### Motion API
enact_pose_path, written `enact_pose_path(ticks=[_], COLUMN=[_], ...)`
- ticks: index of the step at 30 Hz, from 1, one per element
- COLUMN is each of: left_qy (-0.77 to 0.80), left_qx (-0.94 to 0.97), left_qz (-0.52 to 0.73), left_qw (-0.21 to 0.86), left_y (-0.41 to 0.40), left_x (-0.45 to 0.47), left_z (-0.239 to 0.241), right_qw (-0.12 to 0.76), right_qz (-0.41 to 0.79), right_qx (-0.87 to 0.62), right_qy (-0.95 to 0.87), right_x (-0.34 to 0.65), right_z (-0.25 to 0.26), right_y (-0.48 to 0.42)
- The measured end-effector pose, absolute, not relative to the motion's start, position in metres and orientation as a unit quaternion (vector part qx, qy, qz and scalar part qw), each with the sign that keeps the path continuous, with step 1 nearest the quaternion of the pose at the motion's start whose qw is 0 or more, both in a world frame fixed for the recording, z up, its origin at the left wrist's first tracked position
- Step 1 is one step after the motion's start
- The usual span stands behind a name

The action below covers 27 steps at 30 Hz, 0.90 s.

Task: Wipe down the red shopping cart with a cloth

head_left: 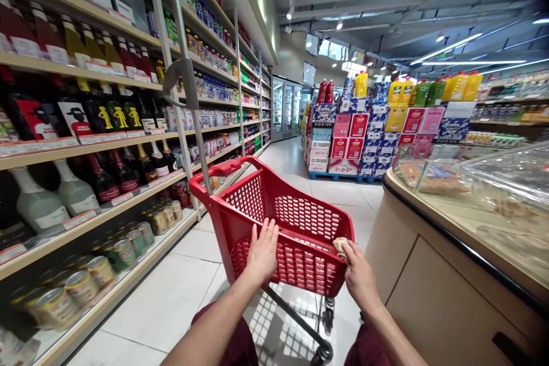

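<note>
One red shopping cart [306, 243] stands on the pale tiled floor [150, 291] in a shop aisle, directly ahead of the wearer. Its long axis runs across the view, slanting slightly: the handle [227, 167] end points to the upper left, towards the shelves [92, 68], and the lower end points right, near a beige counter [441, 263]. Two bare hands reach to its near side. The left hand [261, 251] overlaps the near rim, its grip wide, fingers extended and with nothing visible in it; whether it touches the rim cannot be told. The right hand [360, 274], at the cart's right end, has a narrow grip around one crumpled pale wad [341, 244] at the rim. One grey pole [202, 154] rises at the handle end, bearing one grey loop [183, 83]. Two wheels [328, 317] show clearly below the right end. Two large frosted bottles [75, 189] stand on a low shelf at left; two red bottles [330, 91] top the stacked boxes [338, 148] beyond.
</note>
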<state>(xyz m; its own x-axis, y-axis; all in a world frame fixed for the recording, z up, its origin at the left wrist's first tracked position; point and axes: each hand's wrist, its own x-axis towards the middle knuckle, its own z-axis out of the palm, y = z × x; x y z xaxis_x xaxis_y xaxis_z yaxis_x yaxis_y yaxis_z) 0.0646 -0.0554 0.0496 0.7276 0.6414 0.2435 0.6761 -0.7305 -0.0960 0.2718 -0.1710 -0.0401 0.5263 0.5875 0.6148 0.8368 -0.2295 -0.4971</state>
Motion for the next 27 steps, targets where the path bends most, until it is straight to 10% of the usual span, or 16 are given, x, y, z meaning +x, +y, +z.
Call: enact_pose_path(ticks=[27], left_qy=[-0.364], left_qx=[-0.914], left_qz=[-0.128], left_qw=[0.123], left_y=[-0.073], left_x=[0.041], left_z=[0.062], right_qw=[0.374], right_qz=[-0.227], right_qx=[-0.739], right_qy=[-0.511], right_x=[0.248], right_z=[-0.028], right_y=[-0.147])
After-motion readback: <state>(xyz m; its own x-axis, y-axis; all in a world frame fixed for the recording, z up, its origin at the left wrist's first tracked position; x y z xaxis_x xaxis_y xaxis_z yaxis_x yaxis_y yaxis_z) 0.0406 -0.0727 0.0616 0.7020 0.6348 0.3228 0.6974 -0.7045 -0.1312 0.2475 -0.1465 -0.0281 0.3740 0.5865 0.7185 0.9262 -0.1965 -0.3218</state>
